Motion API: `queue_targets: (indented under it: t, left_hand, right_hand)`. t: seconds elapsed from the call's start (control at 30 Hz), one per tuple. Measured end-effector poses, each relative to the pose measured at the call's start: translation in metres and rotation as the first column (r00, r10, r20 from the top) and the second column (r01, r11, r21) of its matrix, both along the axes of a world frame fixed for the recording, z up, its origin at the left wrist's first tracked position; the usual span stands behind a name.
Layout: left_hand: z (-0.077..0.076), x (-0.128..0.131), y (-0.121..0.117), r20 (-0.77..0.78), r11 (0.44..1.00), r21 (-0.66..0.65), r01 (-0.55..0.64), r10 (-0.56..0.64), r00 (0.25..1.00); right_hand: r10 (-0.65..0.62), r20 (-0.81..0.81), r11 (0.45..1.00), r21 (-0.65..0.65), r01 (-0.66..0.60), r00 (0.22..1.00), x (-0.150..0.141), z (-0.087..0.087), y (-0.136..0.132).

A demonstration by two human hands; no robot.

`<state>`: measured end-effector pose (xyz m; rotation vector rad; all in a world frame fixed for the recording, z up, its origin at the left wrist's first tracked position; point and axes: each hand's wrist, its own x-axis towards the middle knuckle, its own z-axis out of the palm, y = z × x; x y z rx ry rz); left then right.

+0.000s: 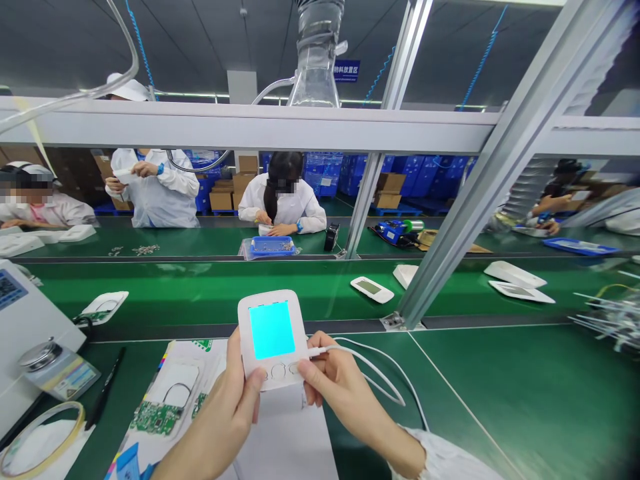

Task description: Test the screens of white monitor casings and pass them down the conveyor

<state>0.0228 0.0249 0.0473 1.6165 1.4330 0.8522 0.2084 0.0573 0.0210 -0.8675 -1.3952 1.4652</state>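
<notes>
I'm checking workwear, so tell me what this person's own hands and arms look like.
The left hand and right hand are gloveless. A gathered white sleeve is on the right arm. No left sleeve shows; a blue strap-like piece beside the left forearm may be worn.

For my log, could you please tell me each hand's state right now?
Left hand: closed, holding the white device by its left side.
Right hand: closed, holding the white device's lower right side.

Dark ceiling (200, 33) across the top, white pillar (242, 87) left of upper centre, blue sign (349, 71) beside clear duct (314, 83), blue containers (323, 172) and cardboard boxes (221, 198) mid-frame, green bench (520, 380) lower right
</notes>
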Motion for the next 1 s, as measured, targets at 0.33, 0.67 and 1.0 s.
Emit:
queue_targets:
  t: [0.33,0.67,1.0]
  left_hand:
    - [-0.015,-0.019,0.044,0.46,1.0,-0.006,0.0,0.003,0.888]
    - [-0.065,-0.083,0.123,0.268,0.948,0.007,-0.317,0.304,0.914]
    - [-0.081,-0.041,0.073,-0.354,0.994,-0.026,0.104,-0.107,0.929]
  right_hand:
    - [-0.041,0.243,0.989,0.149,0.005,0.969,0.006,-0.004,-0.001]
    - [-0.125,0.387,0.978,0.202,0.048,0.914,0.012,-0.003,-0.005]
    - [-0.096,0.373,0.976,0.218,0.014,0.923,0.012,-0.002,-0.008]
